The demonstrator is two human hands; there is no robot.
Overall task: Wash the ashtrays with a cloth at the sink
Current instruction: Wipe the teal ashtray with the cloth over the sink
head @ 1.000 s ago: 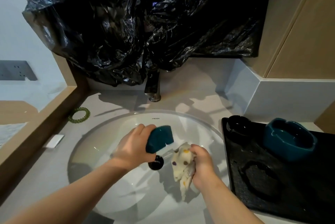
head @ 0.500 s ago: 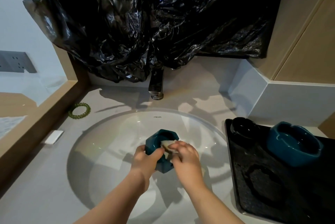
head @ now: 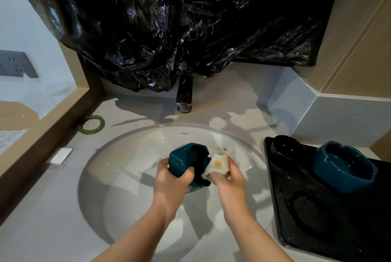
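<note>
head view: over the sink basin (head: 118, 177), left hand (head: 171, 181) grips the teal ashtray (head: 186, 161) tipped on edge, hollow facing right. right hand (head: 229, 179) pinches the spotted cloth (head: 218, 164) against that opening, nearer the hollow.

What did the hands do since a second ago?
The right hand brought the spotted cloth leftward from beside the teal ashtray and now presses it against the ashtray's opening. The left hand kept its grip on that ashtray and turned its opening toward the cloth, above the sink. Nothing was let go. The second teal ashtray and the black ashtray stayed on the black tray.
</note>
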